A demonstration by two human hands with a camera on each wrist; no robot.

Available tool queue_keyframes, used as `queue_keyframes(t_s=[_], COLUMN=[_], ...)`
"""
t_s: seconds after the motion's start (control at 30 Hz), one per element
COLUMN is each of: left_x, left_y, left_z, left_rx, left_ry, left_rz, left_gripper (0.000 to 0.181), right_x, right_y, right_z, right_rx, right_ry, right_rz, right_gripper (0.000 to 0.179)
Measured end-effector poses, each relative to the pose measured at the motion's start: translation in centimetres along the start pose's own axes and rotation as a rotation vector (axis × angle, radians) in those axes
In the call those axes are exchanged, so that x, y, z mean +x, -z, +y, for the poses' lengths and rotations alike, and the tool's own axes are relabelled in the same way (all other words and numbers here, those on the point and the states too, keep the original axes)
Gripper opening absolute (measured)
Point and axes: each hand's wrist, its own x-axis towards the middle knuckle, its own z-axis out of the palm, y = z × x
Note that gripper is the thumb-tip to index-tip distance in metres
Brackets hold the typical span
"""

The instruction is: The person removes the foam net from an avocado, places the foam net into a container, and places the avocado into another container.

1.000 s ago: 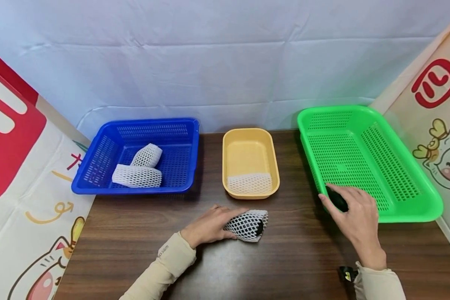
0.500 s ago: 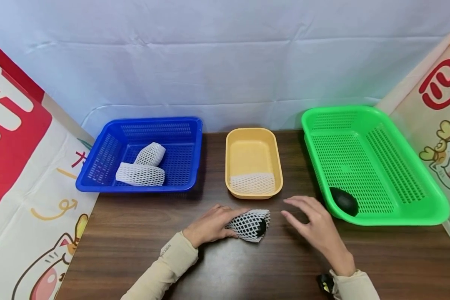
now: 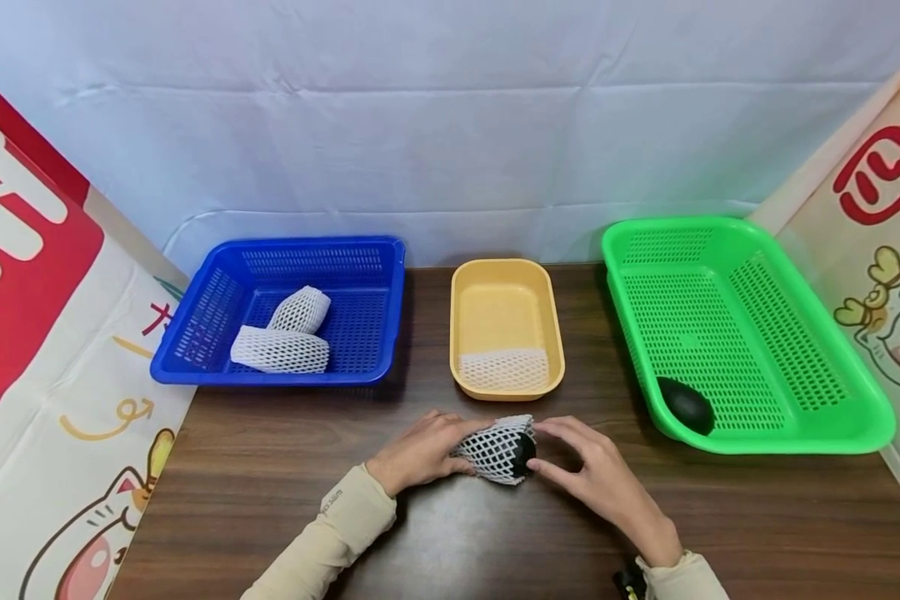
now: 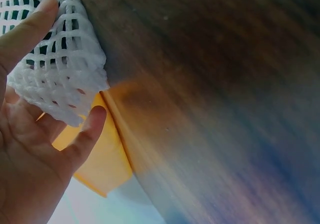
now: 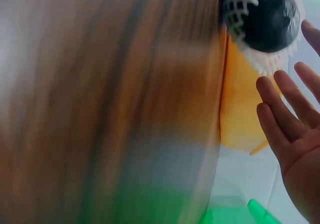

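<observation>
L hand (image 3: pixel 427 448) grips a white, tube-shaped foam-mesh net (image 3: pixel 486 454), thumb on the near side, fingers on the far side; L wrist view confirms thumb across the mesh. Inside the net: a smooth, black, rounded fruit-like piece (image 3: pixel 524 455), its bare end showing at the net's R mouth. Net + piece lie on their side on the brown wood-grain tabletop (image 3: pixel 450 542), approx. centre, in front of the tray. R hand (image 3: pixel 598 468) is at that mouth, fingers spread and gently bent, thumb apart, gripping nothing; R wrist view is partly cut off, so contact btwn fingertips and net can't be confirmed. Beyond, centre: a yellow, rectangular, round-cornered plastic tray (image 3: pixel 502 312) w/ white flat mesh nets (image 3: pixel 504 369) at its near end. To L: a blue, rectangular, slotted plastic basket (image 3: pixel 356 333) w/ two white, mesh-wrapped bundles (image 3: pixel 280 350), one lying against the other. To R: a green, rectangular, perforated plastic basket (image 3: pixel 690 317) w/ one black, smooth, oval piece (image 3: pixel 686 406) in its near-L corner. Backdrop: pale, creased cloth (image 3: pixel 450 142).
</observation>
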Motion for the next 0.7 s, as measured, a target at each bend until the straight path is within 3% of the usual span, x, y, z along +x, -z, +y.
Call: queue_keyframes(t_s=[0.37,0.7], left_x=[0.0,-0.1], left_y=[-0.3,-0.3], left_z=[-0.1,0.0], left_rx=[0.015,0.016], left_ry=[-0.028,0.000], left_rz=[0.069,0.058], left_gripper=[0.059,0.057], right_x=[0.2,0.6], right_y=[-1.1,-1.7], right_z=[-1.3,-1.8], right_rx=[-0.015,-0.009], right_ry=[-0.123,-0.179], right_rz=[-0.151,-0.278], right_gripper=[0.068,0.079])
